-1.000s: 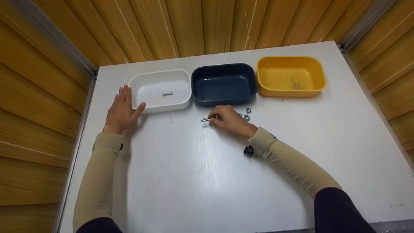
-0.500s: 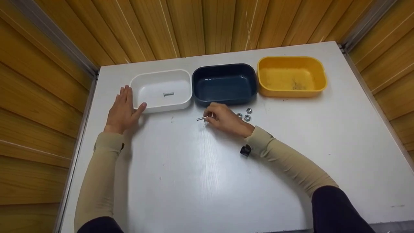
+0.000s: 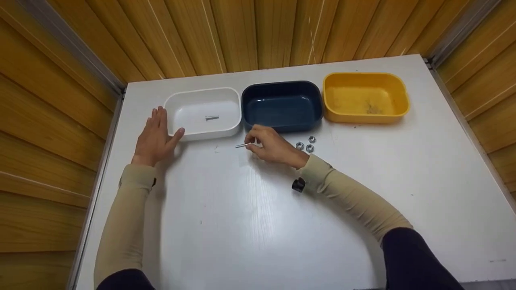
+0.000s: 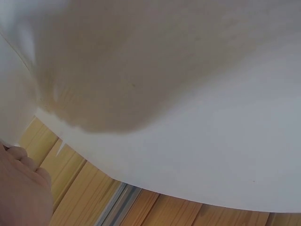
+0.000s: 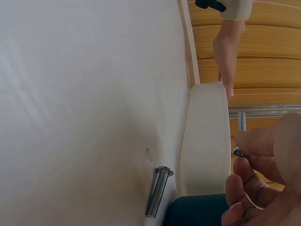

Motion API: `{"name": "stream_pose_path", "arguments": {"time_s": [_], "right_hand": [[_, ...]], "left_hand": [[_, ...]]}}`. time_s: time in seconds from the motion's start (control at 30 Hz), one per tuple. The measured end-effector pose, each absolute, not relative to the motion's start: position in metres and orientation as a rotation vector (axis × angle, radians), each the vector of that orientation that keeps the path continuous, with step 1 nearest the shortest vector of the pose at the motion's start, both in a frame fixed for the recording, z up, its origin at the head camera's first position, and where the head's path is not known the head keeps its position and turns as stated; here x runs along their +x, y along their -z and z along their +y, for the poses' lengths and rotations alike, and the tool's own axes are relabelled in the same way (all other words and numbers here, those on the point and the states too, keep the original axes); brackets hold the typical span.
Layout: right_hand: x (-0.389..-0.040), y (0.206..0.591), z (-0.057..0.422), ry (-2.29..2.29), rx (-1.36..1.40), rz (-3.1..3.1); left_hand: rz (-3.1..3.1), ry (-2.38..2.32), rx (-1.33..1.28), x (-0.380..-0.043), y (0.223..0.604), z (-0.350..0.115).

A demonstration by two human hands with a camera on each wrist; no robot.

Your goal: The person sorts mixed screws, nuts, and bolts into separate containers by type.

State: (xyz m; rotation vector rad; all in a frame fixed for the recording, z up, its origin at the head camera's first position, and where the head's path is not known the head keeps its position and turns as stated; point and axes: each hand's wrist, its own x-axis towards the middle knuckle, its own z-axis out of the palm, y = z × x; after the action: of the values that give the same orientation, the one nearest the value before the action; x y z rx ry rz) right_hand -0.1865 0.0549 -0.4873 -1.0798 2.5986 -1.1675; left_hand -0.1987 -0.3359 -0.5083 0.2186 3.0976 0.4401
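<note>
My right hand (image 3: 271, 147) pinches a metal bolt (image 3: 241, 145) between thumb and fingers, just in front of the white and dark blue bins. In the right wrist view the threaded end of that bolt (image 5: 241, 121) sticks out past the thumb. A second bolt (image 5: 160, 192) lies on the table below this hand; the hand hides it in the head view. My left hand (image 3: 153, 139), fingers straight, rests along the left side of the white bin (image 3: 209, 134), its thumb at the front rim. Another bolt (image 3: 212, 118) lies inside this bin.
The dark blue bin (image 3: 282, 127) stands beside the white one, and a yellow bin (image 3: 366, 118) is at the right. Near my right wrist several hex nuts (image 3: 310, 148) lie on the white table (image 3: 242, 225). Wood-slat walls (image 3: 278, 32) surround the table.
My right hand has moved left and slightly away from me with the bolt, lifting it off the table area near the nuts. The nuts show more fully. My left hand stays put.
</note>
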Motion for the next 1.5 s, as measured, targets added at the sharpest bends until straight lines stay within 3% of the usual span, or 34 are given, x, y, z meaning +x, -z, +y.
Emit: {"name": "stream_pose_path", "arguments": {"time_s": [1.5], "right_hand": [[-0.253, 0.469, -0.032, 1.095, -1.044, 2.615]], "left_hand": [[3.099, -0.390, 0.199, -0.199, 0.510, -0.336]]}}
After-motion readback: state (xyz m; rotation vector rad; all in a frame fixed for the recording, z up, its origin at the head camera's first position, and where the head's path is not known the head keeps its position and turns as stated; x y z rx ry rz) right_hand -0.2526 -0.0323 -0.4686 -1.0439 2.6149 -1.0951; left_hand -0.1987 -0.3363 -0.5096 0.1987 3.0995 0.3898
